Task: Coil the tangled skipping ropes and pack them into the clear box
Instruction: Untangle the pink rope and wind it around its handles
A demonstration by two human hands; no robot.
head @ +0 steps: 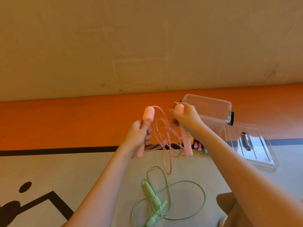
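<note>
Fingers (148, 128) of both hands wrap pink rope handles (148, 114).

I see two bare forearms, no sleeves showing up to the frame's lower edge. My left hand (139, 133) and right hand (185, 116) wear no gloves, rings, watch or bands that I can make out. Below the right forearm, a patch of light beige cloth (229, 208) shows, possibly clothing; I cannot tell.
</note>
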